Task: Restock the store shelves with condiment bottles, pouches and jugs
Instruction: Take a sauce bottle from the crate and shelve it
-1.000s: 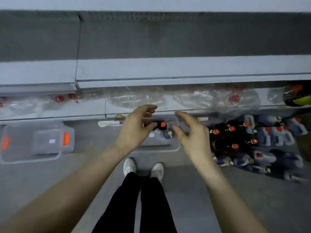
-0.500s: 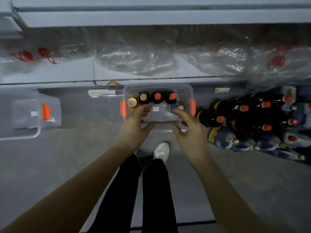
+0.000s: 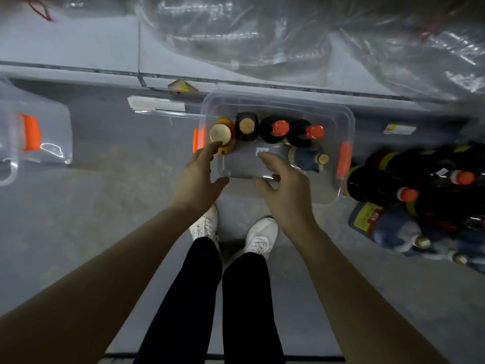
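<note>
A clear plastic bin (image 3: 278, 101) with orange latches sits on the floor by the bottom shelf. Inside stand a yellow bottle with a cream cap (image 3: 221, 133), a brown bottle (image 3: 246, 125), two dark bottles with red caps (image 3: 280, 127) (image 3: 314, 131), and a blue bottle (image 3: 307, 158) lying on its side. My left hand (image 3: 199, 177) hovers open at the bin's near left corner, fingertips close to the yellow bottle. My right hand (image 3: 283, 185) hangs open over the bin's near rim, holding nothing.
Dark red-capped bottles (image 3: 388, 179) and blue jugs (image 3: 388, 227) lie in a pile on the floor to the right. A second clear bin (image 3: 39, 132) stands at the left. Crumpled clear plastic wrap (image 3: 262, 35) covers the bottom shelf. My white shoes (image 3: 204, 224) stand just short of the bin.
The view has tilted down and closer to the bin. Both hands have lowered toward it, the left one nearing the yellow bottle.
</note>
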`<state>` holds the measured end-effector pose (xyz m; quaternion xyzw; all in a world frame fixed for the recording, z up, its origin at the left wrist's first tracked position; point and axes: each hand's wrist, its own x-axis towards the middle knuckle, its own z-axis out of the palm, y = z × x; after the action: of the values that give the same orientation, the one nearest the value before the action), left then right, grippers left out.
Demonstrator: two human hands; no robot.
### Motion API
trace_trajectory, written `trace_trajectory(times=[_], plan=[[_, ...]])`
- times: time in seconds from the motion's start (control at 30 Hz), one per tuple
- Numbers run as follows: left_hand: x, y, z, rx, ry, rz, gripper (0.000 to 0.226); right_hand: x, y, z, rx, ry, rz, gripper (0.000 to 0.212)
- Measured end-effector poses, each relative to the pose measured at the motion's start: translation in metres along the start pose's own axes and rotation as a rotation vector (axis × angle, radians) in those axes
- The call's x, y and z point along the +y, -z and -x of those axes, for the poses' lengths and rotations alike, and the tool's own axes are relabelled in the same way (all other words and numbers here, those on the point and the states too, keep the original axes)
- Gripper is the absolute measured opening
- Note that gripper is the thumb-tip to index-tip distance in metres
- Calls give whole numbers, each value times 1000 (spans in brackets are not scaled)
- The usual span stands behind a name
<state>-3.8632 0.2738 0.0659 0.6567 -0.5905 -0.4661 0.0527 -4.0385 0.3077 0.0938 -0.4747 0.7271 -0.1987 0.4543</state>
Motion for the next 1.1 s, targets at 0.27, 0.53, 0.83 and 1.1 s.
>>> trace_trajectory(times=[0.27,0.53,0.83,1.1], plan=[[-40,-9,-72,-13,-61,-50,80,17,-73,-63,-48,-52,10,51],[-57,-14,-114,-68,-192,-183,64,43,-117,-89,-24,-115,-11,66],[-67,-24,-104,-109,-263,-169,47,55,-148,-90,129,-196,-164,78],[-88,-44,-91,-171,-215,-157,66,79,-140,-77,203,-154,-177,58]])
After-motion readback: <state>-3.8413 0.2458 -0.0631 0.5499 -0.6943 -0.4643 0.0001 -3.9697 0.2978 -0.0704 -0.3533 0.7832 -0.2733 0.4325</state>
